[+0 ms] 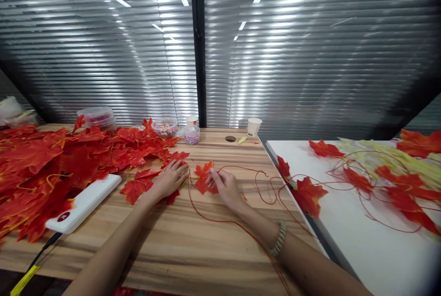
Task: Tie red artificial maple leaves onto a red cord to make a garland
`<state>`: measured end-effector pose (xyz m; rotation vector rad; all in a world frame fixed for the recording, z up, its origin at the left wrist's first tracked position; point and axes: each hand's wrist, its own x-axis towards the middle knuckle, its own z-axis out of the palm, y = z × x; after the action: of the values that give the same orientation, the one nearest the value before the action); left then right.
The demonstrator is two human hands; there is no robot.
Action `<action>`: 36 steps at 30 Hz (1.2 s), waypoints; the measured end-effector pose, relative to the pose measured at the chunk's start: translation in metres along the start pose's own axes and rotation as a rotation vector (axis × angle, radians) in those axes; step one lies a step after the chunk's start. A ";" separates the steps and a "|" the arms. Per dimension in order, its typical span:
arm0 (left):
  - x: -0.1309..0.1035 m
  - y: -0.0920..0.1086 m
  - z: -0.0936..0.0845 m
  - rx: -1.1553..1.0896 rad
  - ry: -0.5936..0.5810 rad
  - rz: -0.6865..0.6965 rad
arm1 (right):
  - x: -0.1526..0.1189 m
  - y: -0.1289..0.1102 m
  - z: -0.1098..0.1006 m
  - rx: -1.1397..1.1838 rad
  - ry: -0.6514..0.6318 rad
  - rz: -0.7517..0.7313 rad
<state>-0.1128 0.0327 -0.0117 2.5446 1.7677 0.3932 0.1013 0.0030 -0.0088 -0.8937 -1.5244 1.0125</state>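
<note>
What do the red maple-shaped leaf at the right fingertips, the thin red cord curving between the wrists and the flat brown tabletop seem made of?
Red maple-shaped leaf: probably fabric, fairly matt; yellowish edges look dyed. Thin red cord: likely textile, matt, lying in a loose curve. Flat brown tabletop: wood or laminate, smooth; grainy streaks fit either.
</note>
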 end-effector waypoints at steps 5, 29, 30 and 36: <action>0.001 0.007 -0.005 0.005 -0.012 0.057 | 0.001 0.002 -0.001 0.057 0.133 -0.054; 0.002 0.008 0.009 -0.047 0.052 0.039 | 0.003 0.006 0.001 0.044 0.030 -0.041; 0.002 0.008 0.010 -0.062 0.070 0.054 | 0.002 0.006 0.001 0.034 0.019 -0.042; 0.004 0.009 0.013 -0.116 0.161 0.100 | 0.000 0.005 0.001 -0.008 -0.010 -0.071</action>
<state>-0.1002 0.0351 -0.0221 2.5911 1.6137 0.7010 0.1004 0.0047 -0.0132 -0.8356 -1.5581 0.9616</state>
